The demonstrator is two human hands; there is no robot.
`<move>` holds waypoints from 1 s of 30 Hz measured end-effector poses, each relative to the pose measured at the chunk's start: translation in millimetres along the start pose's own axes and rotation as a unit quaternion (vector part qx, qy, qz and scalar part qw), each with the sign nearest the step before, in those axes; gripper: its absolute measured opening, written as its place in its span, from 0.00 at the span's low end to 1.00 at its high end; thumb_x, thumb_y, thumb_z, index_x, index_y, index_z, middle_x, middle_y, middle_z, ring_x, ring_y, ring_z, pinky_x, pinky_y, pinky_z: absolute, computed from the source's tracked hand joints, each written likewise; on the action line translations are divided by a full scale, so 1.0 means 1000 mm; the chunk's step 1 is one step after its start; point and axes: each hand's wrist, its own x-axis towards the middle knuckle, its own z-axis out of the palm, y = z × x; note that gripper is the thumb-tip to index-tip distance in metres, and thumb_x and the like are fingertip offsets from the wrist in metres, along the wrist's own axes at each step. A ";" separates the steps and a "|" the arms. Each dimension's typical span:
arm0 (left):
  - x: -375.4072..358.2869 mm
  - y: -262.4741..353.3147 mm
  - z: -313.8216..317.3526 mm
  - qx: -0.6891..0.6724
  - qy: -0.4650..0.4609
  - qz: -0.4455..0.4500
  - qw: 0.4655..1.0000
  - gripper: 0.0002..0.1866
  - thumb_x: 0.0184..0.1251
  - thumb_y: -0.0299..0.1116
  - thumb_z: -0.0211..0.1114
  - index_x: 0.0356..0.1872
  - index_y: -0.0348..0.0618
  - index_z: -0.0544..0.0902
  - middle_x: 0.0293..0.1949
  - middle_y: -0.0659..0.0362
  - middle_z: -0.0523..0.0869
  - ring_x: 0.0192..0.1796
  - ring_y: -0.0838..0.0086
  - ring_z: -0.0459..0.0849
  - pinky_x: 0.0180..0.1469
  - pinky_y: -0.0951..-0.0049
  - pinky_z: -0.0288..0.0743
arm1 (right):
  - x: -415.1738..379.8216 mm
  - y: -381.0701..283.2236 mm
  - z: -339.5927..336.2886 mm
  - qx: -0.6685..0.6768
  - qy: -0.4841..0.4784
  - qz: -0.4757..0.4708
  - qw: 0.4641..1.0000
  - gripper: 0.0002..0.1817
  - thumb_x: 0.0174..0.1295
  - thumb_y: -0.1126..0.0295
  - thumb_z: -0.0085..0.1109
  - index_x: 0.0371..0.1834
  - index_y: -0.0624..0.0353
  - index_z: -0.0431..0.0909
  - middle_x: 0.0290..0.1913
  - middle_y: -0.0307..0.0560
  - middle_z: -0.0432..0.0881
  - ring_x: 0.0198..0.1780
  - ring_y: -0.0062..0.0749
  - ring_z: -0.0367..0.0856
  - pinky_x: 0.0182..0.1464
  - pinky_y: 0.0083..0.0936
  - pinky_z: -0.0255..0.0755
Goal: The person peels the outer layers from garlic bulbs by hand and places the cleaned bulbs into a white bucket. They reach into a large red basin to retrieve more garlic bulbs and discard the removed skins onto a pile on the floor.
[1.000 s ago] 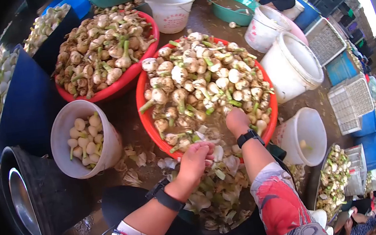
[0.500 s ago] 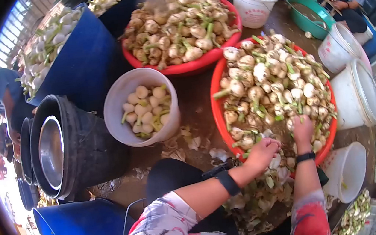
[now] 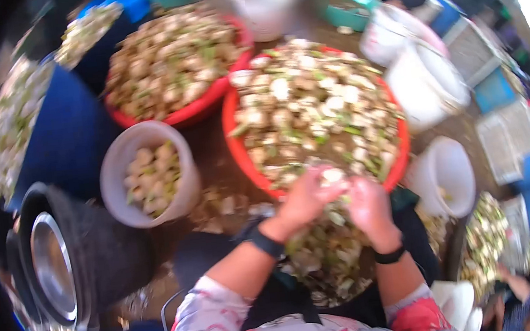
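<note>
Bulb (image 3: 333,175), probably garlic, is near the frame's centre, beside the lower rim of the red basin (image 3: 403,157). Fingers of the left hand (image 3: 307,198) clamp on it; of the right hand (image 3: 369,206), I cannot tell. It should be light, firm, with fragile skin: best held around its round sides.

1 head-worn view, from above the lap, facing forward and down, close over the forearms, wide round-edged fisheye

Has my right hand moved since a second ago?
Yes, your right hand moved toward you, from inside the nearer red basin to its near rim.
</note>
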 end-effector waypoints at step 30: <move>-0.005 0.013 0.008 -0.345 -0.097 -0.138 0.923 0.22 0.52 0.36 0.64 0.49 0.42 0.69 0.43 0.58 0.78 0.46 0.71 0.76 0.48 0.70 0.71 | 0.013 -0.007 -0.012 0.707 0.172 0.262 0.633 0.08 0.63 0.69 0.44 0.31 0.61 0.70 0.20 0.34 0.69 0.17 0.15 0.59 0.21 0.12 0.56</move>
